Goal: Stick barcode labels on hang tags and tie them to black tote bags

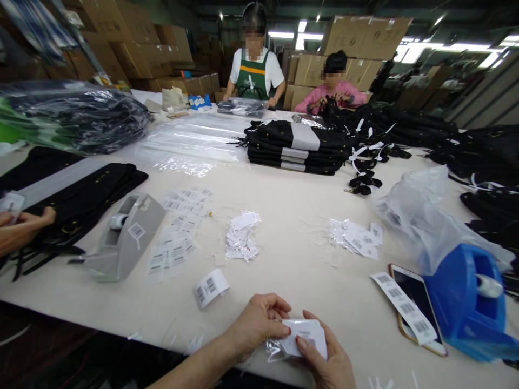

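Near the table's front edge, my left hand point(259, 324) pinches the left side of a small stack of white tags point(304, 332). Clear plastic hangs below its fingers. My right hand point(328, 359) grips the same tags from the right, its thumb lying on their printed face. A curled strip of barcode labels point(211, 287) lies to the left of my hands. Beyond them are a pile of white tags point(242, 235) and, farther right, a second pile point(357, 237) with thin strings.
A grey tape dispenser point(135, 235) stands left, beside label sheets point(174, 237). At right are a phone point(417, 297), a label strip point(405, 308) and a blue dispenser point(466, 302). Black folded goods point(298, 146) lie farther back. Another person's hand point(36, 224) is far left; two people work across the table.
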`<state>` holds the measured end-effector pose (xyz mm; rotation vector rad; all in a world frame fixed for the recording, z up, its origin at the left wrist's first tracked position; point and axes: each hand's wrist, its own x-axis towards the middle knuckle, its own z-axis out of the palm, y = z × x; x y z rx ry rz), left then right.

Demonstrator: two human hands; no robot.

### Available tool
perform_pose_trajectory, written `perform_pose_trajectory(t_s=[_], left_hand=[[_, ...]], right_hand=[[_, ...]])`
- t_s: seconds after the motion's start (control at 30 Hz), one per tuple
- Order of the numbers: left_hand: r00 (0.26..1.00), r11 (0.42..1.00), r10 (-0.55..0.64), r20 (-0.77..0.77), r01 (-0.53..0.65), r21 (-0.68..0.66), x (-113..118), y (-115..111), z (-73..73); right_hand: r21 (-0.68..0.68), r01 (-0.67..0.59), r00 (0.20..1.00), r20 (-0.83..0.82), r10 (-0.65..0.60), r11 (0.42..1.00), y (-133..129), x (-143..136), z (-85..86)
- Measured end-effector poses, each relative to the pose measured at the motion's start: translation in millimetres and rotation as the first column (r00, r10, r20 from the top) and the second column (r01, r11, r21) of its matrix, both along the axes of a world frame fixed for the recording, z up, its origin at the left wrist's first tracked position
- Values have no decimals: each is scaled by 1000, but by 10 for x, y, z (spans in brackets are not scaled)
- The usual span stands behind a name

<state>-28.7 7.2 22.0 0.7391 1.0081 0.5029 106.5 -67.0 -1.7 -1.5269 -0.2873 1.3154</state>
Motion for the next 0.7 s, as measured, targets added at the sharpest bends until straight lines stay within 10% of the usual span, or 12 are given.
perform_pose_trajectory(t_s=[0.2, 0.7], left_hand=[[938, 954, -300, -175, 293, -66, -210, -119, 107], [877, 909, -395, -272, 416, 23, -443, -116, 337]], right_hand=[[-25, 85, 995, 49, -84, 996, 27, 67, 40], [38, 174, 974, -151, -167, 984, 66, 217, 101]])
